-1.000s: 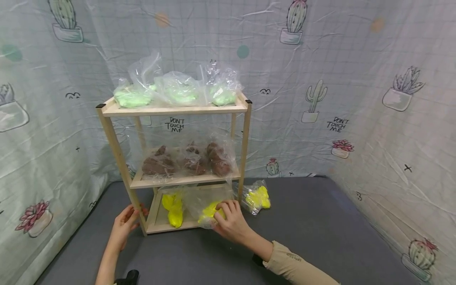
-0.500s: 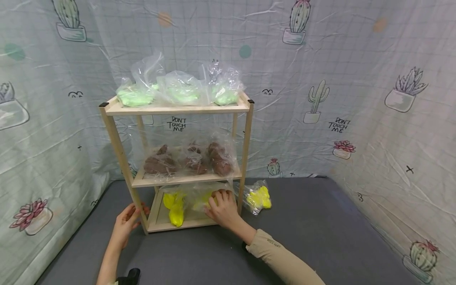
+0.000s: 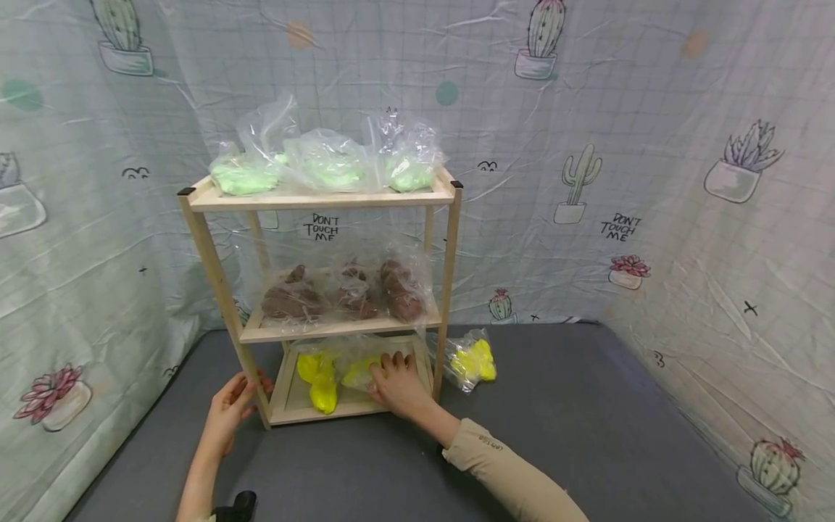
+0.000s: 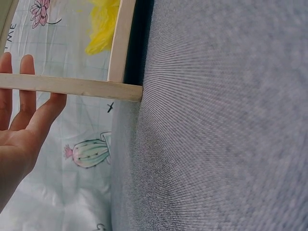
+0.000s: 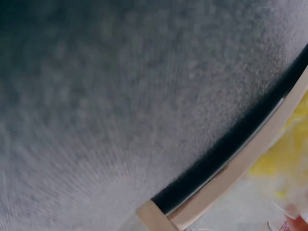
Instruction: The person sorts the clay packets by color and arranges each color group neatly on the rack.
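A small wooden rack (image 3: 450,275) with three shelves stands on the dark table. My left hand (image 3: 230,407) holds its front left post (image 4: 82,87), with fingers reaching behind the wood. On the bottom shelf, my right hand (image 3: 403,388) grips the right side of a clear plastic bag with a yellow lump (image 3: 359,372) in it. To its left, on the same shelf, lies another bagged yellow lump (image 3: 320,380). A third yellow bag (image 3: 474,361) rests on the table just right of the rack. In the right wrist view only a fingertip shows at the lower corner.
Several bagged brown lumps (image 3: 293,299) sit on the middle shelf (image 3: 326,333). Bagged pale green lumps (image 3: 333,163) line the top shelf (image 3: 320,202). Grey cloth covers the table (image 3: 574,406). A cactus-print curtain (image 3: 678,239) hangs behind and at the sides.
My right hand has carried the yellow bag farther back and slightly left on the bottom shelf. My left hand stays on the post.
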Demonstrator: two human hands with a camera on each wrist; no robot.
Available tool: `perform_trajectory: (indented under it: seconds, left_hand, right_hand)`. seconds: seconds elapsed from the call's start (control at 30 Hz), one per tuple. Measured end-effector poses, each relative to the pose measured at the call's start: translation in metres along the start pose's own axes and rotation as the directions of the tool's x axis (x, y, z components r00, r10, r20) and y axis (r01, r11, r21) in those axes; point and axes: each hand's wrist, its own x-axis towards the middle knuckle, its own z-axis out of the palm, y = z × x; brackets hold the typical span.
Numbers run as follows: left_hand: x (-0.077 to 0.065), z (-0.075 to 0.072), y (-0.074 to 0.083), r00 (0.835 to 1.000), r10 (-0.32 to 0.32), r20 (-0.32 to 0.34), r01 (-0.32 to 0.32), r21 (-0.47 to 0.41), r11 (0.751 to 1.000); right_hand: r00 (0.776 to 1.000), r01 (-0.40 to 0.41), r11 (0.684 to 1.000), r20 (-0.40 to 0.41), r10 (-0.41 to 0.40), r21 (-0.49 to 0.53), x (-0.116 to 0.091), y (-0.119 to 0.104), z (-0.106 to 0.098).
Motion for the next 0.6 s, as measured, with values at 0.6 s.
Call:
perform_trajectory:
  seconds: [0.6]
  left_hand:
    - [0.000,-0.001,-0.001,1.000,-0.002,-0.003,0.002,-0.005,1.000]
  right_hand:
    - [0.900,0.066,0.935,0.384,-0.206,0.348,-0.008,0.011,-0.032]
